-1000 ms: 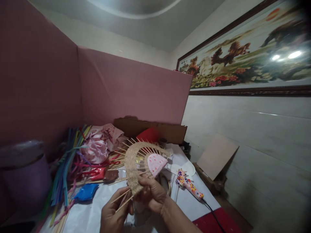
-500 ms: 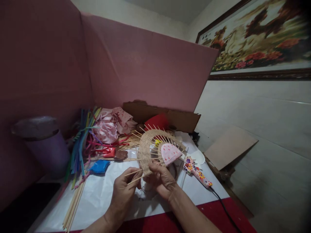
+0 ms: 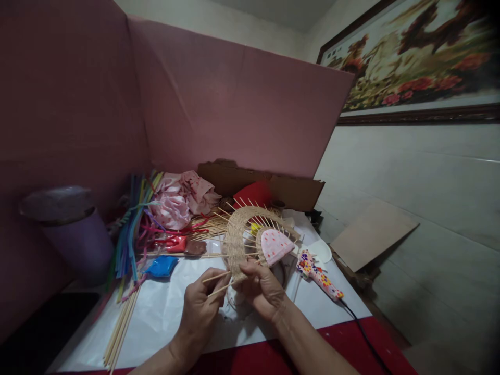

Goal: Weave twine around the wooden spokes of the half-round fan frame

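Between my hands is a half-round fan shape of thin wooden sticks, with a wide band of twine (image 3: pixel 235 239) woven across them. At its centre sits a pink dotted fabric piece (image 3: pixel 276 246) edged in twine. My left hand (image 3: pixel 201 304) is closed around the stick ends at the near left edge. My right hand (image 3: pixel 267 291) pinches the lower end of the woven band, thumb on top. The right fingers underneath are partly hidden. Loose twine hangs below, between the hands. To the right lies a flower-patterned glue gun (image 3: pixel 319 276) with a black cord.
White paper (image 3: pixel 172 312) covers the red table (image 3: pixel 351 344). At left are a lavender bin (image 3: pixel 78 245), pipe cleaners (image 3: pixel 135 234), wooden sticks (image 3: pixel 121 330) and a blue packet (image 3: pixel 161 266). Pink fabric (image 3: pixel 175 200), a red packet (image 3: pixel 176 243) and cardboard (image 3: pixel 297 192) lie behind.
The view has shifted slightly. Both hands keep the same hold on the woven fan, which sits almost as before.
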Demonstrator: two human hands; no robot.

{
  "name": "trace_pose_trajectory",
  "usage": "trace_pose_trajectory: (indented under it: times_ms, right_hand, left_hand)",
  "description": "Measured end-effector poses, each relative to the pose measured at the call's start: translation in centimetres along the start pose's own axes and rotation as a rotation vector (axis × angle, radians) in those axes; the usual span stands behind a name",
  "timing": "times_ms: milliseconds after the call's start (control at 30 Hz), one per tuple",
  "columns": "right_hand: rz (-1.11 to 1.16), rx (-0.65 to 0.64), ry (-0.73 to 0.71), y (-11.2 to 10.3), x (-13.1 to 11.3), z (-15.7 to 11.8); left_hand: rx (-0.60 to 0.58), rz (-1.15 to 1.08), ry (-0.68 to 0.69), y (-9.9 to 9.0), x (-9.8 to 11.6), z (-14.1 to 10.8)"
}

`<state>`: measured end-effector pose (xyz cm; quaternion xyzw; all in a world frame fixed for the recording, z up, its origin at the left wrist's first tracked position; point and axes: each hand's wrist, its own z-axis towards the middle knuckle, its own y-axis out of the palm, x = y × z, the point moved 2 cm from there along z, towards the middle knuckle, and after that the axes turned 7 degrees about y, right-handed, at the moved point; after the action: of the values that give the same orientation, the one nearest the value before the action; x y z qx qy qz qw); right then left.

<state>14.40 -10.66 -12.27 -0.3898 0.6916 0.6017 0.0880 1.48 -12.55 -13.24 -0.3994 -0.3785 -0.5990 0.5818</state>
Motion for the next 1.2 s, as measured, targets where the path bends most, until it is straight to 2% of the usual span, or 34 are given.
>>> trace_pose_trajectory:
  times_ms: [500, 633, 833, 1200]
  right_hand:
    - [0.019, 0.028, 0.027, -0.1, 0.1, 0.0]
    - [0.018, 0.001, 0.036, 0.0, 0.0, -0.1]
    - [0.007, 0.009, 0.032, -0.2, 0.2, 0.0]
    - [0.001, 0.012, 0.036, 0.0, 0.0, -0.2]
  left_hand:
    - [-0.048, 0.208, 0.103, -0.4, 0.8, 0.0]
    - [-0.058, 0.223, 0.151, -0.5, 0.8, 0.1]
    - [-0.043, 0.291, 0.212, -0.5, 1.1, 0.3]
    - [-0.108, 0.391, 0.275, -1.0, 1.3, 0.7]
